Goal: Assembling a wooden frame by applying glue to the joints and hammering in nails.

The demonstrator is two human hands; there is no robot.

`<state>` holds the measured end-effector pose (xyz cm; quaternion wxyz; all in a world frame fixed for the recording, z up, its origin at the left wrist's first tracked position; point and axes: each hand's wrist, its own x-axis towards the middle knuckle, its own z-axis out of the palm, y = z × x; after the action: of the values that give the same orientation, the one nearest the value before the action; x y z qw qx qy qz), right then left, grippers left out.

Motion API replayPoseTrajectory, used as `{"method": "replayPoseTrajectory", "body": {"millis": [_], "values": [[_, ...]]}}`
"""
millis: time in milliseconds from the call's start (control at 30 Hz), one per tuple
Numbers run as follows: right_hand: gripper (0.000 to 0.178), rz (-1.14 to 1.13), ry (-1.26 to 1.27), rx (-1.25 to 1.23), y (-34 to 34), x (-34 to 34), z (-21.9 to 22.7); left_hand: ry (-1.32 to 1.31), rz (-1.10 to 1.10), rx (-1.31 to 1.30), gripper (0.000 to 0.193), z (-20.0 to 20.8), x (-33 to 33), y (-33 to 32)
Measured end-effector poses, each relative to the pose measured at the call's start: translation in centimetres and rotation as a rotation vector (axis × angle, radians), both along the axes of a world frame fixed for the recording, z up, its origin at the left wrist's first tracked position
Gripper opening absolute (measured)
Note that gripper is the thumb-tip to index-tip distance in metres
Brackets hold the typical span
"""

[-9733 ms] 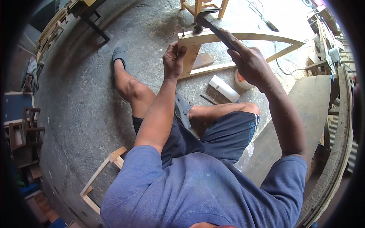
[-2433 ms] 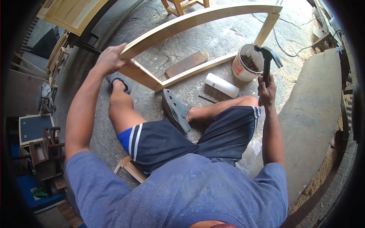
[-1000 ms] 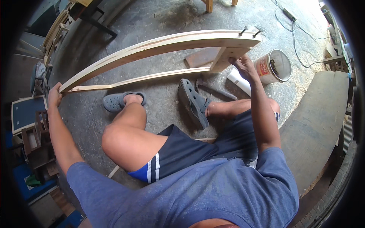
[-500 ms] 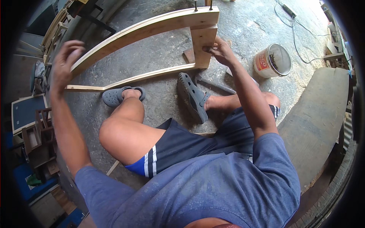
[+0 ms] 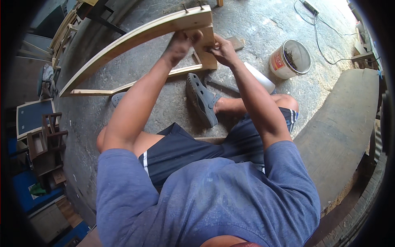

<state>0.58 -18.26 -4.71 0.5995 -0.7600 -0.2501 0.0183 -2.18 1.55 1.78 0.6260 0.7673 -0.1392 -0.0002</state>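
A pale wooden frame (image 5: pixel 123 51) stands on the concrete floor, with a long curved rail on top, a thinner lower rail and a short upright board (image 5: pixel 207 51) joining them at the right end. Two nails (image 5: pixel 185 9) stick up from the top rail near that end. My right hand (image 5: pixel 224 51) grips the right edge of the upright board, thumb on its face. My left hand (image 5: pixel 180 46) is just left of the same board, under the curved rail. Its fingers are curled in, and whatever may be between them is hidden.
A white bucket (image 5: pixel 284 68) holding small brown pieces stands right of the frame. A wood block (image 5: pixel 235 43), a dark bar-like tool (image 5: pixel 223 87) and a white object (image 5: pixel 260 77) lie nearer. A plank (image 5: pixel 337 136) runs along the right; a power cord (image 5: pixel 319 45) crosses the floor behind.
My left hand has left the frame's far left end and come across to the upright board. The frame appears further left in view and tilted; my right hand stays on the board.
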Motion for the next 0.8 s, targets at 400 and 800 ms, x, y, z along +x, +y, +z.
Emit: {"method": "replayPoseTrajectory", "body": {"millis": [400,800], "values": [[0.043,0.068,-0.155,-0.009,6.3,1.2,-2.8,-0.151,0.2,-0.693,0.05,-1.8,-0.4,3.7],[0.104,-0.073,0.57,-1.323,-22.5,-0.7,-12.7,-0.151,0.259,-0.909,0.044,-2.7,-0.7,3.8]]}}
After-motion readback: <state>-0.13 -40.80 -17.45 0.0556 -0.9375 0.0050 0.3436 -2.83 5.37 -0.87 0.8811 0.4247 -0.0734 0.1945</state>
